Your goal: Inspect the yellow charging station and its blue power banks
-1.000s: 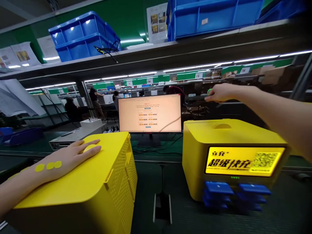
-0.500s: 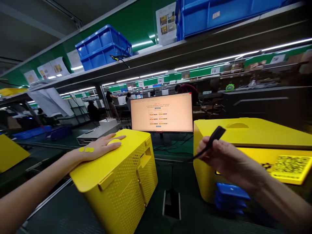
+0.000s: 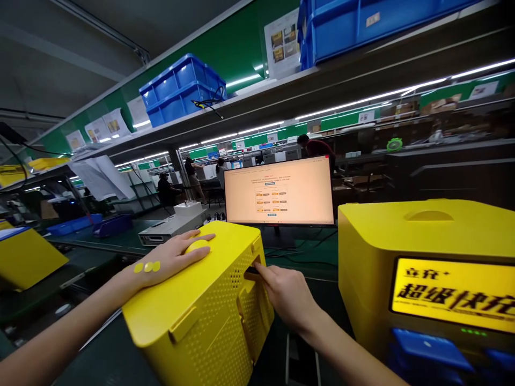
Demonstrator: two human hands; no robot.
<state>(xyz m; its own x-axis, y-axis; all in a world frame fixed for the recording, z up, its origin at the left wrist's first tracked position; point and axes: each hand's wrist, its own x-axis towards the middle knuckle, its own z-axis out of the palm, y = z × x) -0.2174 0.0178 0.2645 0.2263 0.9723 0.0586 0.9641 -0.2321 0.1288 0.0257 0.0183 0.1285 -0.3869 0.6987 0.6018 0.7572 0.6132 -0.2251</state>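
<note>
A yellow box with a perforated side panel (image 3: 201, 327) stands in front of me, turned at an angle. My left hand (image 3: 173, 260) lies flat on its top, fingers stretched around a rounded yellow bump (image 3: 198, 245). At a recess high in the perforated side, my right hand (image 3: 287, 295) pinches a black cable plug (image 3: 252, 272). Fingertips and plug are partly inside the recess, so I cannot tell whether the plug is seated. Three yellow dots are stuck on my left wrist.
To the right stands a second yellow box (image 3: 426, 225) with a lit display (image 3: 454, 292) and blue modules (image 3: 432, 348) below it. Behind are a monitor (image 3: 279, 190) and a grey instrument (image 3: 173, 224). Blue bins (image 3: 181, 91) sit on the overhead shelf. Several people work farther back.
My right hand has moved left from before the second box, bringing the black plug to the nearer box's recess. The left hand stays on top. The display switched from a QR code to large characters.
</note>
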